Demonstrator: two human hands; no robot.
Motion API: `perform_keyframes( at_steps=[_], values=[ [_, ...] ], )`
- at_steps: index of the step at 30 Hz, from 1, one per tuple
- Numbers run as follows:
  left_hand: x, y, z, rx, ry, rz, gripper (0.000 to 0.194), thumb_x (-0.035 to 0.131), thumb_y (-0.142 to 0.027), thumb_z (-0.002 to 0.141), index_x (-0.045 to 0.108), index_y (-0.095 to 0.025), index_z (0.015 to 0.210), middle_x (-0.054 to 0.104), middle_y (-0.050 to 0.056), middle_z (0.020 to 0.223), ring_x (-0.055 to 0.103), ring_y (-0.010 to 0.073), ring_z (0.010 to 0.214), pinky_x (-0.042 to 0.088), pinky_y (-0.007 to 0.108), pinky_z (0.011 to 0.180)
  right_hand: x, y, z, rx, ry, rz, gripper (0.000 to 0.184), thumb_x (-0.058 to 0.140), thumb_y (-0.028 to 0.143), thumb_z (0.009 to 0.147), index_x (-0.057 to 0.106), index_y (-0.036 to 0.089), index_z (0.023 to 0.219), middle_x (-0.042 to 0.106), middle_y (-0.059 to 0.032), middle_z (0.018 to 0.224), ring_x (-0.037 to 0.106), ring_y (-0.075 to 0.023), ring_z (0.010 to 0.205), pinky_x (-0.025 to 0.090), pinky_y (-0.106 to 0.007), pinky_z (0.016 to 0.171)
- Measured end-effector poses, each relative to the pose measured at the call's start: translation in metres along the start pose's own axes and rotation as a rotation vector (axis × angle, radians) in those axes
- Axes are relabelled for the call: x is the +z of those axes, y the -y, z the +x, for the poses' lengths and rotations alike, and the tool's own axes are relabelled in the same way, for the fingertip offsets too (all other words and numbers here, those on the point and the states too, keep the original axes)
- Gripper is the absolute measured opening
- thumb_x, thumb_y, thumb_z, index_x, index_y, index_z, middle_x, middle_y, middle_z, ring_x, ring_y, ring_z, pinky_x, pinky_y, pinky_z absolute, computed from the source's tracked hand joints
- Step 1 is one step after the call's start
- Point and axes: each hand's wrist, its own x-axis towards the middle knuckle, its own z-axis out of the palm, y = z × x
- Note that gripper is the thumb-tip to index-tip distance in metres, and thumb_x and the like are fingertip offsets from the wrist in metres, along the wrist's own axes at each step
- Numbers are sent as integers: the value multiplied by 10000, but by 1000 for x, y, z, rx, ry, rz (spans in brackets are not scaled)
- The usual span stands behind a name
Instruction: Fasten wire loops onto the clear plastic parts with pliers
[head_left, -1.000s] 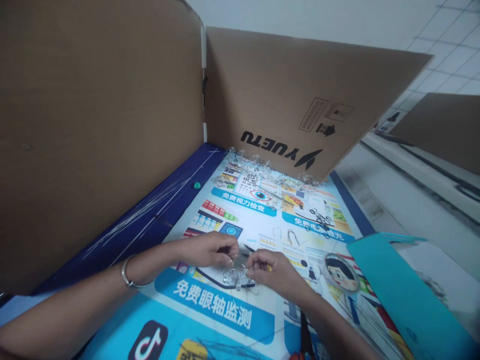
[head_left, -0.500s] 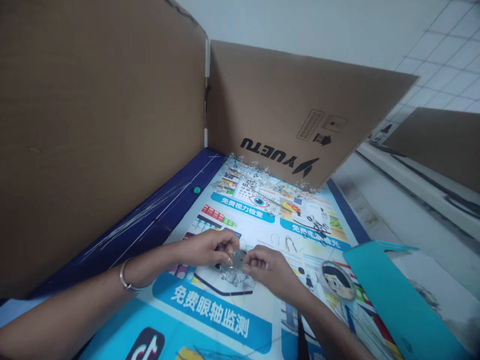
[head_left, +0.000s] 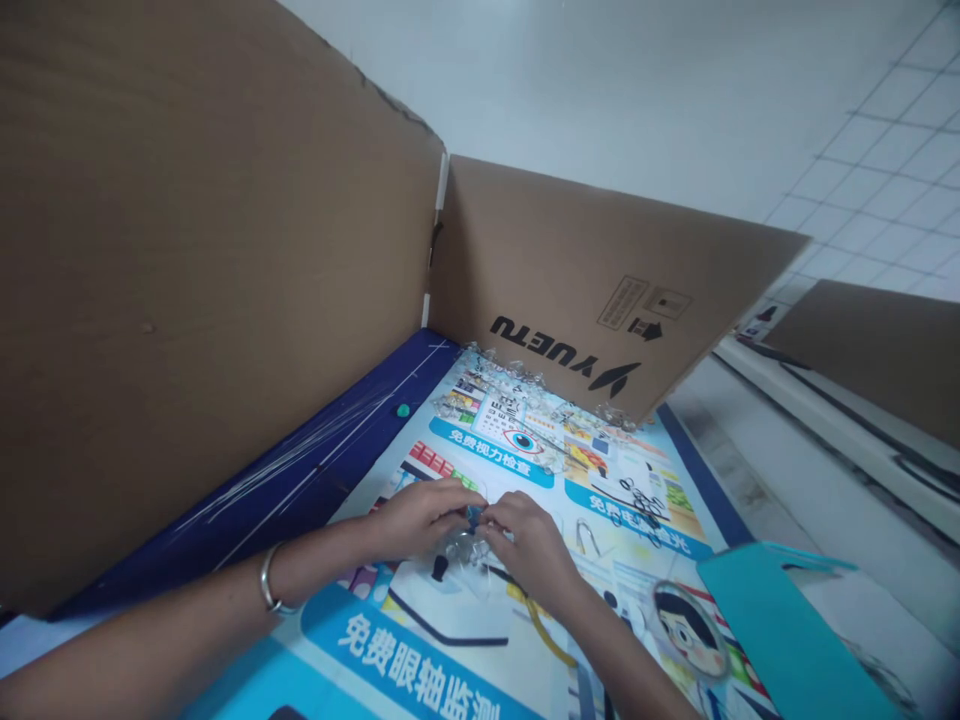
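Observation:
My left hand [head_left: 429,518] and my right hand [head_left: 527,540] meet over the printed sheet, fingertips almost touching. Both are closed in a pinch around a clear, shiny cluster [head_left: 466,550] that looks like see-through beads or plastic. It hangs just below the fingertips, and its upper part is hidden by the fingers. Which bit each hand pinches is too small to make out. A bent silver wire hook [head_left: 589,537] lies to the right of my right hand. Farther right and back sit several small black rings [head_left: 641,500].
Cardboard panels stand at the left [head_left: 225,250] and the back [head_left: 555,270]. Along the back panel's foot lie several clear pieces [head_left: 517,372]. Thin pale strands [head_left: 292,450] run over the dark blue edge, near a small green piece [head_left: 403,410]. A teal folder or box [head_left: 787,620] is at right.
My hands have drawn closer together, with the fingertips now nearly meeting above the clear cluster. The camera has tilted up somewhat, so the scene sits lower.

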Motion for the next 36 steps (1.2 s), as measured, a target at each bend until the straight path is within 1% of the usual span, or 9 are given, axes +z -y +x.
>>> perform_keyframes(
  at_steps=[5, 10, 15, 20, 26, 30, 33, 36],
  values=[
    [2, 2, -1, 6, -8, 45, 288, 436, -167, 865, 537, -181, 1134, 608, 67, 996, 549, 159, 932, 436, 264, 805, 0, -1, 0, 15, -45, 28, 123, 556, 150, 769, 652, 226, 775, 598, -5, 764, 539, -155, 762, 400, -258, 696],
    [5, 1, -2, -17, -32, 70, 277, 426, -156, 858, 555, -181, 1102, 606, 62, 966, 560, 149, 883, 446, 247, 766, 3, -1, -1, 40, -52, 81, 141, 556, 148, 765, 663, 236, 785, 588, 5, 761, 557, -137, 734, 402, -235, 675],
    [5, 1, -2, 18, -59, 72, 253, 430, -163, 856, 583, -178, 1056, 619, 62, 932, 574, 152, 861, 455, 242, 749, 4, 1, -3, 60, -45, 84, 164, 538, 142, 770, 666, 240, 801, 582, 6, 769, 558, -134, 737, 397, -229, 671],
    [4, -1, -3, 35, -80, 71, 237, 428, -166, 861, 589, -178, 1035, 614, 58, 909, 576, 145, 829, 455, 225, 720, 0, 3, -5, 64, -38, 117, 168, 521, 147, 776, 661, 230, 817, 563, -2, 765, 547, -133, 723, 395, -233, 669],
    [7, 1, -5, 48, -109, 61, 235, 426, -161, 866, 578, -189, 1043, 612, 50, 916, 565, 139, 847, 449, 222, 731, -3, 2, -8, 79, -8, 193, 254, 481, 95, 726, 652, 220, 865, 555, 4, 753, 522, -111, 635, 397, -218, 602],
    [9, 2, -6, 67, -135, 62, 235, 419, -165, 871, 574, -189, 1046, 611, 51, 915, 561, 138, 850, 453, 231, 729, -3, 1, -9, 78, -25, 207, 295, 466, 87, 698, 658, 220, 879, 589, -3, 778, 535, -114, 648, 404, -217, 607],
    [10, 2, -6, 78, -139, 70, 238, 414, -161, 873, 575, -190, 1046, 611, 52, 917, 564, 135, 845, 456, 227, 720, -5, 4, -10, 109, -18, 200, 302, 449, 107, 713, 667, 226, 885, 614, -5, 779, 546, -119, 652, 406, -223, 615],
    [10, 1, -7, 72, -149, 86, 234, 419, -168, 874, 574, -188, 1048, 610, 53, 924, 570, 135, 848, 459, 223, 721, -6, 6, -10, 193, 6, 222, 299, 447, 135, 720, 666, 224, 904, 633, 6, 748, 544, -118, 610, 402, -222, 587]
  ],
)
